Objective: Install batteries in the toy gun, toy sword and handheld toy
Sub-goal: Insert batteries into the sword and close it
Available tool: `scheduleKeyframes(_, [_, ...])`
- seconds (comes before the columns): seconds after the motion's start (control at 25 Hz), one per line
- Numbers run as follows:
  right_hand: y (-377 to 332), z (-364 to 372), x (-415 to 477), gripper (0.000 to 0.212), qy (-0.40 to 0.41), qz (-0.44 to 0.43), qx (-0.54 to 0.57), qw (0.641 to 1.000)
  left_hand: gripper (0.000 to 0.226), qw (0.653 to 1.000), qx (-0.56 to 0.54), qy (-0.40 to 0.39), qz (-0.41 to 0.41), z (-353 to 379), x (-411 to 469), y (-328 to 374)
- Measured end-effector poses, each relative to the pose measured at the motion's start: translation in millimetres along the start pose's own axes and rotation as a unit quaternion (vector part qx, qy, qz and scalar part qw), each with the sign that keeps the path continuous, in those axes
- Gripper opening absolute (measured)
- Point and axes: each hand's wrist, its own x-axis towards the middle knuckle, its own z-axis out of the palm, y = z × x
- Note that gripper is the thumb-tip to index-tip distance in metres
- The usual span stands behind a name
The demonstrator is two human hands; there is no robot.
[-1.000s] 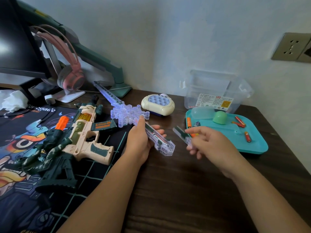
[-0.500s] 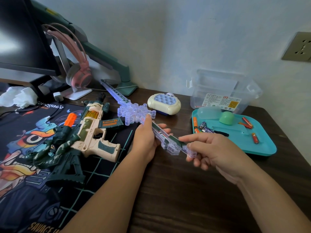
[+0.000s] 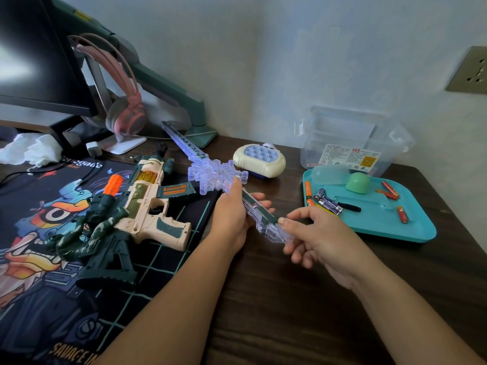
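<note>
A dark wooden worktop [image 3: 290,299] by a white wall, with two hands on a see-through toy sword [image 3: 216,175].

The left hand [image 3: 232,219] is wrapped around the sword's handle, with its thumb up by the snowflake-shaped guard. The right hand [image 3: 316,238] pinches the far end of the same handle with its fingertips. The blade points away toward the wall, and the handle lies between the two hands. The toy gun [image 3: 142,204] lies on a picture mat [image 3: 52,259], just left of the left hand and not touched. The handheld toy [image 3: 259,164], cream with round blue buttons, sits just behind the sword's guard. To the right is a blue-green tray [image 3: 395,230] with loose batteries [image 3: 329,202] in it, near the right hand. A clear box [image 3: 353,143] stands behind the tray.
</note>
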Motion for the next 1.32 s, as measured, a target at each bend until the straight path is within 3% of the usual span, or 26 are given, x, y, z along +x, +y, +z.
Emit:
scheduleKeyframes(0.24, [8.6, 16.7, 5.7, 0.037, 0.000, -0.030, 0.021, 0.999, 0.051, 1.000, 0.006, -0.008, -0.008, -3.5, 4.1, -2.6])
scheduleKeyframes(0.44, [6.5, -5.0, 3.0, 0.041, -0.141, -0.103, -0.075, 0.982, 0.047, 1.000, 0.001, -0.017, -0.003, -4.4, 7.1, -2.6])
scheduleKeyframes(0.6, [11.3, -13.3, 8.9, 0.047, -0.197, -0.085, 0.029, 0.976, 0.049, 1.000, 0.020, -0.022, 0.000, -7.2, 9.3, -3.9])
scheduleKeyframes(0.88, [18.3, 0.5, 16.2, 0.037, -0.138, -0.069, 0.115, 0.981, 0.057, 1.000, 0.018, 0.018, -0.003, -6.7, 16.4, -7.1])
scheduleKeyframes(1.08, [16.5, 13.7, 18.0, 0.029, -0.021, -0.117, -0.078, 0.990, 0.058, 0.998, 0.059, -0.003, 0.021, -1.2, 12.7, -17.9])
scheduleKeyframes(1.2, [19.7, 12.8, 19.5, 0.028, -0.025, -0.101, 0.009, 0.994, 0.052, 0.999, -0.035, -0.025, -0.007, -3.0, 8.8, -13.8])
scheduleKeyframes(1.32, [20.0, 7.5, 18.4, 0.031, -0.028, -0.083, 0.066, 0.994, 0.050, 0.998, -0.054, -0.045, 0.004, -4.4, 5.0, -14.2])
